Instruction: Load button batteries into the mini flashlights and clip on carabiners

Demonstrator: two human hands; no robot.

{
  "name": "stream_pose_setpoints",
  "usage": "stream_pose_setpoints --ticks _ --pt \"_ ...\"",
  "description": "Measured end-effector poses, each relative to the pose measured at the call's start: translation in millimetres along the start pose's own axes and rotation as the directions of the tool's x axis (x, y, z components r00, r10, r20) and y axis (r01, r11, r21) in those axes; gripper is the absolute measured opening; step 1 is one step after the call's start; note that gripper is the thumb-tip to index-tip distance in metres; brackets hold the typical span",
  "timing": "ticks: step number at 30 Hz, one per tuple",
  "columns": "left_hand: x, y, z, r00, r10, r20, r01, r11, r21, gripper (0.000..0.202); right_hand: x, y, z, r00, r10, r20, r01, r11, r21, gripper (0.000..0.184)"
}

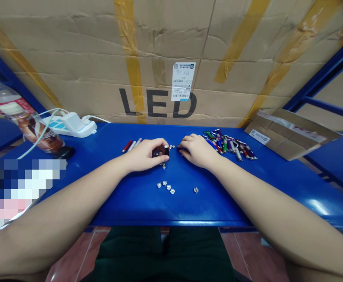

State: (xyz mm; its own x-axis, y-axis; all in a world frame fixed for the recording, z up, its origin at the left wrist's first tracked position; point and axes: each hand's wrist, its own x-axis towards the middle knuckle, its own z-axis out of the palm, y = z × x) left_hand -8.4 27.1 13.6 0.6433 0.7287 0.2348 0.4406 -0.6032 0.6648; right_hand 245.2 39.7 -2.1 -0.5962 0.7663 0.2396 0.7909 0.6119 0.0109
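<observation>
1. Narrow pinch, left side: I am logging the left hand (143,155) closing around a small dark part (158,152), with one silver screw head showing at its upper edge.
2. Right side: I am logging the right hand (196,151) resting on the table with its fingers curled, just beside the left hand. I cannot tell whether it is holding anything.
3. Loose hardware: I am counting silver slotted screws (164,183) lying on the blue table (218,207). Four are sitting in a cluster in front of the hands, one is lying apart to the right, and a few are lying close to the left hand.
4. Table stock: I am listing a pile of multicoloured mini flashlights (227,145) beyond the right hand and a few red and silver tubes (131,145) beyond the left.
5. Surroundings: I am noting a white power strip (68,127), a plastic drink bottle (24,121), a flattened cardboard sheet (289,135), and a taped carton (159,58) printed "LED" along the far edge. A pixelated patch is hiding the lower left.
</observation>
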Motion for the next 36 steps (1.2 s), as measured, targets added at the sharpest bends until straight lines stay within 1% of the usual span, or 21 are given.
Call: stream_pose_setpoints --ticks 5,9,10,12,14,16,18,20,22,25,30,33,36 --pt "4 -3 8.3 0.999 -0.036 -0.013 0.037 0.984 0.177 0.023 1 1 -1 1.0 0.023 0.016 -0.023 1.0 0.015 0.018" --pt "6 -6 9.1 0.999 0.053 0.007 -0.053 0.96 0.274 0.017 -1 3 -2 1.0 0.019 -0.016 -0.019 0.999 0.028 0.014" --pt "6 -6 8.3 0.997 0.083 0.008 -0.081 0.955 0.285 0.015 -2 3 -3 0.999 0.013 -0.043 -0.011 0.998 0.057 0.012" --pt "6 -5 6.3 0.991 0.134 0.003 -0.129 0.946 0.299 0.011 -5 3 -6 0.992 -0.002 -0.13 0.026 0.983 0.18 0.01" --pt "5 -5 4.5 0.987 0.162 -0.021 -0.148 0.941 0.304 0.011 -8 -1 -12 0.969 -0.032 -0.245 0.115 0.936 0.333 0.008" --pt "5 -4 3.6 0.986 0.16 -0.043 -0.138 0.939 0.316 0.014 -11 -7 -18 0.926 -0.085 -0.367 0.247 0.873 0.422 0.009" --pt "4 -3 3.7 0.989 0.142 -0.05 -0.117 0.933 0.34 0.016 -13 -14 -21 0.872 -0.148 -0.466 0.367 0.827 0.425 0.011" --pt "4 -2 4.2 0.99 0.132 -0.042 -0.107 0.923 0.371 0.015 -13 -20 -22 0.83 -0.199 -0.521 0.442 0.805 0.396 0.011" --pt "3 -1 4.7 0.989 0.144 -0.035 -0.119 0.912 0.393 0.015 -12 -23 -21 0.815 -0.243 -0.527 0.476 0.798 0.369 0.008" --pt "4 -1 5.3 0.983 0.183 -0.022 -0.158 0.9 0.405 0.014 -11 -25 -19 0.824 -0.287 -0.488 0.484 0.803 0.347 0.006" --pt "4 -2 5.8 0.971 0.238 0.022 -0.224 0.878 0.423 0.014 -12 -25 -18 0.835 -0.288 -0.469 0.474 0.81 0.346 0.009" --pt "4 -3 5.8 0.97 0.242 0.028 -0.23 0.873 0.43 0.013 -11 -24 -16 0.835 -0.292 -0.467 0.473 0.815 0.336 0.01" --pt "3 -3 5.4 0.97 0.24 0.029 -0.23 0.877 0.421 0.012 -11 -23 -15 0.828 -0.329 -0.453 0.483 0.83 0.279 0.013"
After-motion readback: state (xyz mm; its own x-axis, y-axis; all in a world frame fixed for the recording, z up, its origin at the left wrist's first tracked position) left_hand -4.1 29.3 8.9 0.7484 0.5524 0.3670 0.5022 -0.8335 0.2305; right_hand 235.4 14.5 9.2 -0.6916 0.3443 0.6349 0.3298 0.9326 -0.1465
